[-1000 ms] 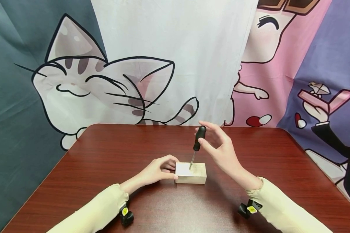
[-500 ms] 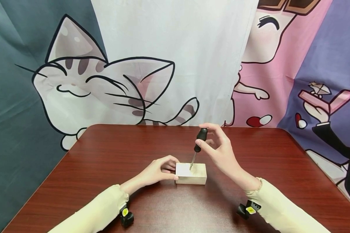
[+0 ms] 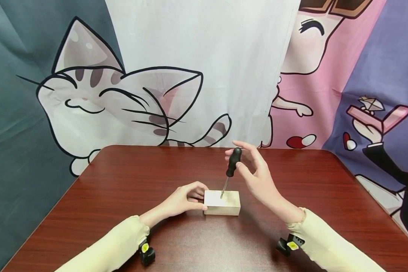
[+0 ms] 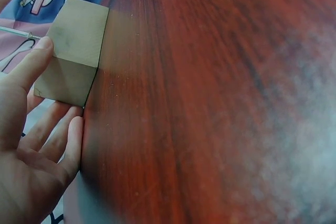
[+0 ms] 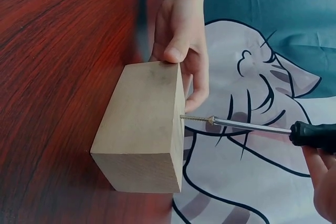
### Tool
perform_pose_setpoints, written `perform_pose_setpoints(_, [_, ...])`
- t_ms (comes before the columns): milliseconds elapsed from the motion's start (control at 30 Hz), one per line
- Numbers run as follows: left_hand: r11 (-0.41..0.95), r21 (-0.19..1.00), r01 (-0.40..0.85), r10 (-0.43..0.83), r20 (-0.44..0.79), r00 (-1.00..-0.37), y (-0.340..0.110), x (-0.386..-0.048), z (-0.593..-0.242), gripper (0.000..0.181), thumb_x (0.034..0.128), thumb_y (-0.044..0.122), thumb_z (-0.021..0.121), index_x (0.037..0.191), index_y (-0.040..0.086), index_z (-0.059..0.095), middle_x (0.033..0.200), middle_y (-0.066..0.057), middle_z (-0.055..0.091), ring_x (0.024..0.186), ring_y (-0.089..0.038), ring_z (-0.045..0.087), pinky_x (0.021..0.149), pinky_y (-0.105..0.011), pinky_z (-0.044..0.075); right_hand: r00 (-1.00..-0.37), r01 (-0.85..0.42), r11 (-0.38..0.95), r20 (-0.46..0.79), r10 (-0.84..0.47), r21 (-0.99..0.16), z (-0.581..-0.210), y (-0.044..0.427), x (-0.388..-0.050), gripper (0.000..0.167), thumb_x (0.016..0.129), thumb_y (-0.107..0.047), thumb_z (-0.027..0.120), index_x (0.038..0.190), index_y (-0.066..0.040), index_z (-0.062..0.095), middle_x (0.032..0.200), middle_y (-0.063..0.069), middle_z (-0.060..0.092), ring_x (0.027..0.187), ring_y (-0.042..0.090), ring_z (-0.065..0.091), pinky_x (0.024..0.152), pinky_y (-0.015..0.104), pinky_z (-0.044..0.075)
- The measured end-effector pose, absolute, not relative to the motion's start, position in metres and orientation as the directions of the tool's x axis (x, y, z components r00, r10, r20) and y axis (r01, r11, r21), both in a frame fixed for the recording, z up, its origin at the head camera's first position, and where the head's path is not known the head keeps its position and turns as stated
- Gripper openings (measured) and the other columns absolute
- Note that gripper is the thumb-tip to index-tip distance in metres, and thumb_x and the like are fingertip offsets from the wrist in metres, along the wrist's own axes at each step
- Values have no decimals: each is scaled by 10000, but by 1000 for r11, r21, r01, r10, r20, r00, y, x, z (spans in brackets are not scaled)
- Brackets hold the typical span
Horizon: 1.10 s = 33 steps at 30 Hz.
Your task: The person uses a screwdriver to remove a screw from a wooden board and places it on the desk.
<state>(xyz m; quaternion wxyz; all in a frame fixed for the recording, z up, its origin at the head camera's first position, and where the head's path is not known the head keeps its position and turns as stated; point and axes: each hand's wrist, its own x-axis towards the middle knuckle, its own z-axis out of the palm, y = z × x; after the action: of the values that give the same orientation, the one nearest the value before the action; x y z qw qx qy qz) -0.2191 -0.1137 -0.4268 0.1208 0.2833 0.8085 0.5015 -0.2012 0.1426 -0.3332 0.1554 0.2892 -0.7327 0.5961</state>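
A pale wooden block (image 3: 222, 209) lies on the table in the head view. My left hand (image 3: 180, 200) holds its left end, with the thumb at the front corner and fingers round behind. A brass-coloured screw (image 5: 197, 118) sticks out of the block's top face in the right wrist view, its lower end sunk in the wood. On the screw's head stands the tip of a screwdriver (image 3: 234, 160) with a black handle and metal shaft, leaning slightly right. My right hand (image 3: 261, 177) holds the handle between thumb and fingers, the index finger raised near its top.
The reddish-brown wooden table (image 3: 129, 177) extends around the block to its rounded far corners. Behind it hangs a printed cloth (image 3: 204, 45) with a cartoon cat. A small black camera (image 3: 147, 255) sits at the left wrist and another black camera (image 3: 285, 244) at the right.
My right fingers and thumb rolled round the screwdriver handle, the thumb moving left and then back right, the index finger dipping and rising again. The block and left hand stayed in place.
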Motion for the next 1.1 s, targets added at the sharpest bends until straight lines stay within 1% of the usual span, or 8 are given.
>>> perform_pose_setpoints(133, [332, 881, 337, 581, 91, -809, -114, -219, -426, 483, 805, 220, 831, 1226, 199, 596, 1149, -49, 698, 1060, -170, 686, 911, -270, 577, -787, -609, 119, 578, -216, -784, -335, 141, -202, 441, 955, 45, 560, 1363, -112, 508, 1233, 8, 643, 1100, 163, 667, 926, 228, 561])
perform_pose_setpoints(300, [331, 880, 341, 581, 95, -808, -113, -218, -426, 482, 806, 220, 831, 1227, 197, 597, 1146, -52, 699, 1056, -171, 688, 910, -269, 578, -806, -592, 182, 572, -153, -785, -335, 140, -200, 435, 894, -42, 714, 1292, -148, 572, 1046, -16, 621, 779, 138, 676, 670, 215, 542])
perform_pose_setpoints(433, [328, 882, 338, 582, 93, -808, -114, -218, -426, 486, 807, 214, 830, 1231, 198, 593, 1151, -51, 697, 1061, -172, 686, 913, -267, 576, -812, -583, 186, 563, -152, -791, -334, 140, -200, 437, 892, -45, 718, 1292, -164, 585, 971, 28, 611, 688, 178, 669, 631, 229, 515])
perform_pose_setpoints(633, [329, 881, 339, 582, 94, -808, -114, -218, -426, 485, 810, 209, 827, 1234, 193, 591, 1151, -56, 696, 1061, -174, 687, 912, -267, 575, -803, -594, 172, 566, -185, -786, -333, 141, -201, 502, 919, -39, 682, 1383, -174, 546, 1060, 41, 656, 855, 138, 687, 776, 225, 569])
perform_pose_setpoints(767, [332, 880, 339, 580, 93, -809, -114, -218, -427, 485, 811, 212, 826, 1236, 195, 591, 1155, -56, 694, 1057, -171, 686, 912, -271, 577, -789, -612, 174, 580, -202, -772, -332, 142, -201, 506, 945, -37, 643, 1402, -215, 520, 1171, 32, 693, 1020, 112, 682, 911, 207, 549])
perform_pose_setpoints(867, [330, 881, 339, 580, 94, -809, -114, -218, -427, 482, 812, 213, 825, 1235, 192, 593, 1152, -57, 694, 1054, -170, 686, 912, -276, 578, -783, -619, 166, 587, -207, -767, -332, 141, -201, 465, 961, -14, 605, 1379, -199, 526, 1205, 24, 694, 1096, 106, 672, 970, 202, 526])
perform_pose_setpoints(967, [328, 882, 338, 580, 95, -809, -114, -217, -427, 480, 813, 213, 824, 1233, 189, 594, 1149, -58, 695, 1054, -170, 686, 912, -279, 578, -783, -618, 141, 588, -202, -774, -333, 141, -200, 438, 946, 6, 618, 1348, -147, 535, 1197, 14, 675, 1067, 107, 675, 933, 221, 554])
perform_pose_setpoints(1100, [328, 883, 335, 579, 92, -810, -114, -218, -426, 481, 812, 209, 824, 1233, 190, 593, 1147, -55, 698, 1059, -170, 686, 912, -278, 577, -791, -609, 139, 585, -182, -781, -333, 139, -200, 460, 892, -9, 704, 1310, -129, 556, 1069, 24, 651, 897, 125, 694, 767, 253, 600])
